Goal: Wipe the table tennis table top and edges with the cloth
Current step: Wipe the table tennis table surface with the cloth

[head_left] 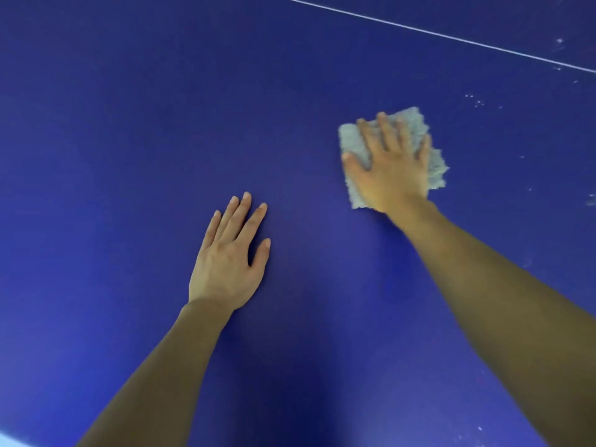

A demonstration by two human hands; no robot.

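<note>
The dark blue table tennis table top (129,140) fills nearly the whole view. A pale grey fluffy cloth (351,138) lies folded on it at centre right. My right hand (392,166) presses flat on the cloth with straight, spread fingers and covers most of it. My left hand (230,256) rests flat on the bare table lower and to the left, fingers straight, holding nothing.
A thin white line (435,33) crosses the table at the upper right. White specks and smudges (477,101) dot the surface right of the cloth. A sliver of the table's pale edge (13,441) shows at the bottom left corner.
</note>
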